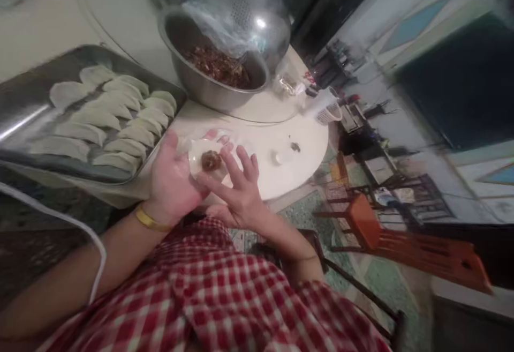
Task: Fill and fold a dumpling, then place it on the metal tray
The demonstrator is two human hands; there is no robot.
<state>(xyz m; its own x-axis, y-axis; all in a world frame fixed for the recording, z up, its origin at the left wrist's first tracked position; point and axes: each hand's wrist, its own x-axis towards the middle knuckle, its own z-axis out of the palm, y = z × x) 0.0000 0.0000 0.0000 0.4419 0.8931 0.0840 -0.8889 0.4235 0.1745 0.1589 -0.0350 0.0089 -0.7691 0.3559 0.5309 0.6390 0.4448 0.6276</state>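
My left hand (172,183) is palm up and holds a round dumpling wrapper (195,154) across its fingers. A brown lump of filling (211,160) sits in the middle of the wrapper. My right hand (243,194) is beside it with its fingers spread. Its index finger reaches to the wrapper's near edge; whether it presses on it I cannot tell. To the left, several folded dumplings (120,95) lie in rows on a metal tray (160,85). Beyond my hands stands a metal bowl (209,94) with dark minced filling (217,65) in it.
Clear plastic (225,36) hangs over the bowl's far side, near a perforated metal lid or colander (241,12). A small white piece (278,156) and a dark scrap (295,147) lie on the white table (261,183). Right, an orange chair (363,221); left, a white cable (72,218).
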